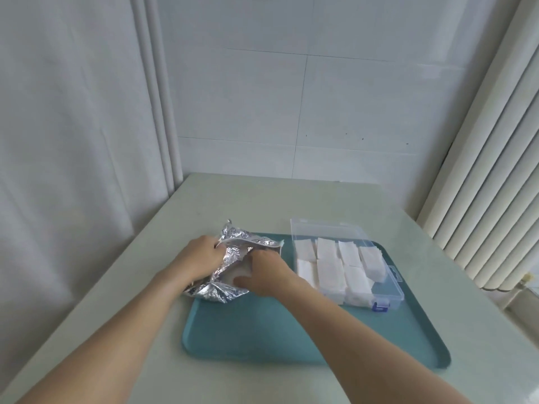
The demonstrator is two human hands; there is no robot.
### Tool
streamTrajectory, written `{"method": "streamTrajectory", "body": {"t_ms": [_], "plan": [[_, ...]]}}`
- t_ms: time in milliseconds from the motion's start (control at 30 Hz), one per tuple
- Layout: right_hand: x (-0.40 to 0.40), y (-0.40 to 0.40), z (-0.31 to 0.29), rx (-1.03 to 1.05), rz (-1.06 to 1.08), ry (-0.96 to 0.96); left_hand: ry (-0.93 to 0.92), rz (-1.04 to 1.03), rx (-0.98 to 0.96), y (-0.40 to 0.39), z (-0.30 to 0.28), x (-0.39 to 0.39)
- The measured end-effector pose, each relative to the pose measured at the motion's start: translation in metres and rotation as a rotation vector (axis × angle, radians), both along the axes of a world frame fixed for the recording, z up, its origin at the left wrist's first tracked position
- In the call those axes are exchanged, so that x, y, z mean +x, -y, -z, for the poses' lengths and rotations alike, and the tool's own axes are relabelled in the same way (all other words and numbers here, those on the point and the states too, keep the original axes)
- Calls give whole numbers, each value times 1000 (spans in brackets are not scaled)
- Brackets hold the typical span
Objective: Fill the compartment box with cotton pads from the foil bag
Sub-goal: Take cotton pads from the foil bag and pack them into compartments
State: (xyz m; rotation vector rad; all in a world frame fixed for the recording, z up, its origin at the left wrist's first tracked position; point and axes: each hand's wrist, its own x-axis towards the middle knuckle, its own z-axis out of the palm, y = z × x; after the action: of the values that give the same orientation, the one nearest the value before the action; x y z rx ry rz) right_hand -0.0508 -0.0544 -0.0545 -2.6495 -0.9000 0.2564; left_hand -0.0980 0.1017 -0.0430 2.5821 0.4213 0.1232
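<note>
**Drawing the next pads out of the bag without dragging the foil along**

The right hand [264,271] is at the mouth of the foil bag [230,258], fingers curled down over a white stack of cotton pads [236,276] that shows in the opening; the thumb lies along the near side of the stack. It looks like a grip on the pads, though how many are caught cannot be told. The left hand [204,253] grips the crumpled far-left edge of the bag, fingers closed on the foil, holding the mouth open.

The step in hand appears to be pulling out another batch. To do it well, the left hand should pin the foil down and back while the right draws the stack out flat and towards the box, so the pads stay squared and the bag does not slide. A pinch across the whole thickness of the stack would stop loose pads fanning out.

The bag lies on the left part of a teal tray [262,333], which sits on the table [262,199]. Just to the right, on the same tray, stands the clear compartment box [390,287] with its lid open behind; the visible compartments already hold white pads, some standing proud of the dividers. Whether any compartment has room left is hard to see, so the stack should go where the level sits lowest.
</note>
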Motion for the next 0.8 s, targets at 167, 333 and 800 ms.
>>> {"method": "streamTrajectory", "body": {"t_ms": [167, 333, 800], "plan": [[11, -8, 4, -41, -41, 41, -26, -32, -22, -4, 1, 7], [15, -7, 10, 215, 130, -149, -16, -59, -77, -4, 3, 12], [21, 8, -14, 552, 450, -430, 27, -118, 67, 19, -2, 6]]}}
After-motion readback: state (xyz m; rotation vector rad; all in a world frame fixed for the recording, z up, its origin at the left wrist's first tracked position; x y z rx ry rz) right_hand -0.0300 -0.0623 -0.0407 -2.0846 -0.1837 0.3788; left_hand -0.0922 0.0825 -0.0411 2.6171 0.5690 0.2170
